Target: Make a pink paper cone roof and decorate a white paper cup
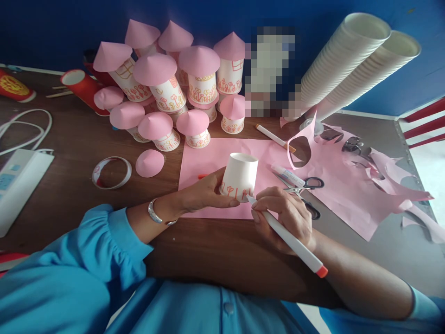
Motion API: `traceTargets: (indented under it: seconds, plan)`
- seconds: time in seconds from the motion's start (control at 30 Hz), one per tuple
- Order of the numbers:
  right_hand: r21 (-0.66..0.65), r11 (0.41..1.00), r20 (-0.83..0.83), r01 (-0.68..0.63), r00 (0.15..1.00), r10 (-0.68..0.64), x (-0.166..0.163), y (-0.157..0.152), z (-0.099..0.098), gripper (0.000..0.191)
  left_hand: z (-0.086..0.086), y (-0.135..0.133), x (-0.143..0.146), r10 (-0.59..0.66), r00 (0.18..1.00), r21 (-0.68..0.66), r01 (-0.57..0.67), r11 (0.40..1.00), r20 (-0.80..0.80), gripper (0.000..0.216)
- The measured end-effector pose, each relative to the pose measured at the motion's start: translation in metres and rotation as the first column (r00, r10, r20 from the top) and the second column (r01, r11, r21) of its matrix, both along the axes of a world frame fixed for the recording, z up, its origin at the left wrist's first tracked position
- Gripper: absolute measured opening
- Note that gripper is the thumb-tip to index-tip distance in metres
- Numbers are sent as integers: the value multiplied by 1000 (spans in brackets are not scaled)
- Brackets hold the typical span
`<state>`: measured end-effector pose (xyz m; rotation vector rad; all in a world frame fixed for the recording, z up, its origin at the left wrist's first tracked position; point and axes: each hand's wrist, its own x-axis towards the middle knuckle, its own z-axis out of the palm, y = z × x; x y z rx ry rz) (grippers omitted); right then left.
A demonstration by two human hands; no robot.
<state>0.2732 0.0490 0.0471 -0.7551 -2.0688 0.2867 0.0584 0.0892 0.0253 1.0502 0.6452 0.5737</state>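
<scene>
A person's two bare hands meet over a pink paper sheet on a brown desk. The left hand has a white paper cup gripped at its lower left, thumb along the front, the other fingers mostly hidden behind. The cup is nearly upright, narrow end up, with red-orange flowers drawn near its wider lower edge.

The right hand pinches a white marker with closed fingers. The cup lies to the upper left of those fingers; the marker's long axis slants from its orange end, at lower right, up to a tip at the cup's lower right edge — whether it touches is too fine to tell.

At the back right lean two tall stacks of paper cups, nested one inside another. At the back left, a red tube tilts with its mouth open, contents not visible. Between stand decorated paper cups under pink cone roofs.
</scene>
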Motion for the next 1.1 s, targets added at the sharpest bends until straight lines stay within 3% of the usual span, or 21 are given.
traceTargets:
  seconds: [0.43, 1.1]
  plan:
    - [21, 1000, -5, 21, 1000, -21, 0, 1, 1, 21, -7, 0, -2, -15, 999, -29, 16, 999, 40, 48]
    - [-4, 1000, -1, 12, 1000, -12, -1, -3, 0, 22, 2, 0, -1, -7, 1000, -7, 7, 1000, -7, 44]
